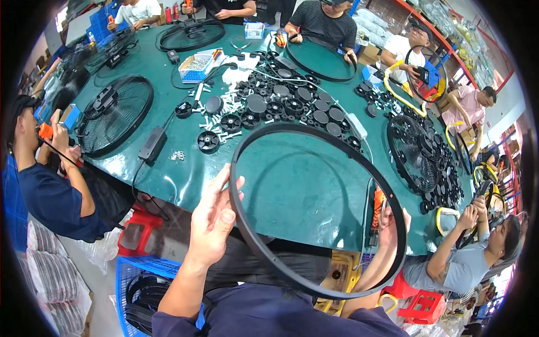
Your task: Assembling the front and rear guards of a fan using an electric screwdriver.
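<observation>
A thin black ring (254,238) is held tilted in front of me, above the near edge of the green table. My left hand (210,233) holds its left side loosely, with fingertips showing inside the band and the thumb outside. At the right side my right hand (391,227) grips the band from behind, its fingers partly hidden by it. Next to that hand is an orange and black electric screwdriver (377,210); whether the fingers touch it I cannot tell. Through the ring the green tabletop (303,191) shows.
Black round knobs (256,104) and white screws (225,106) are heaped beyond the ring. Black fan guards (120,112) lie left and right. A power adapter (151,144) with cable lies left. A blue crate (121,286) stands below. Several co-workers surround the table.
</observation>
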{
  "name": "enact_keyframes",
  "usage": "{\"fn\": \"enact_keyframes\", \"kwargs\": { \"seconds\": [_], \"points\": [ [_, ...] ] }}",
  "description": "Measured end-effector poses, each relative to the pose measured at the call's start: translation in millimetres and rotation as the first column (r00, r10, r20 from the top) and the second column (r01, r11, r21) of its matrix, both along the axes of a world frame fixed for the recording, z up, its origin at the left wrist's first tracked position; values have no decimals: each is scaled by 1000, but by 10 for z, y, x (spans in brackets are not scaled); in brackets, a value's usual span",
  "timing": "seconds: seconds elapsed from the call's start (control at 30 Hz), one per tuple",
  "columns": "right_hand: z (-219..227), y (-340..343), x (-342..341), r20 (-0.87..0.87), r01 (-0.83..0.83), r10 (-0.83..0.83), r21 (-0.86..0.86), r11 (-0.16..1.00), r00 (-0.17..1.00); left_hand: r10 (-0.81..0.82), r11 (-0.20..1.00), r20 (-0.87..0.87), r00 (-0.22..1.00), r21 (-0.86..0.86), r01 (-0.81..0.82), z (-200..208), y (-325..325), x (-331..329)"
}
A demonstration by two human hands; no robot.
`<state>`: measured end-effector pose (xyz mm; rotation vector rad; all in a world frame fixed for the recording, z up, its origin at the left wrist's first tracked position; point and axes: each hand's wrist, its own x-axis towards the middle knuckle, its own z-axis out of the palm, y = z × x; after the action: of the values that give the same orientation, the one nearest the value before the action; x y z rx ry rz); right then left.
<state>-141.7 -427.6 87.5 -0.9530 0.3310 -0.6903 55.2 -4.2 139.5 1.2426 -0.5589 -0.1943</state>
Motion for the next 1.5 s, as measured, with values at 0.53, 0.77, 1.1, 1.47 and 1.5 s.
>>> {"fn": "enact_keyframes", "kwargs": {
  "seconds": [0.53, 0.77, 1.1, 1.47, 1.5],
  "points": [
    [497, 423, 370, -131, 124, -136, -98, 987, 982, -52, 992, -253, 966, -124, 21, -235, -152, 666],
    [363, 330, 175, -257, 187, -213, -120, 975, 943, -64, 996, -349, 935, -86, 36, -324, -410, 652],
    [355, 453, 184, -289, 271, -324, -209, 940, 901, -109, 989, -413, 904, -136, 58, -443, -314, 846],
    [441, 582, 256, -272, 242, -315, -268, 932, 909, -163, 985, -409, 898, -116, 126, -591, -81, 979],
    [456, 568, 209, -269, 239, -312, -270, 933, 911, -115, 993, -391, 913, -67, 97, -596, -56, 927]
  ]
}}
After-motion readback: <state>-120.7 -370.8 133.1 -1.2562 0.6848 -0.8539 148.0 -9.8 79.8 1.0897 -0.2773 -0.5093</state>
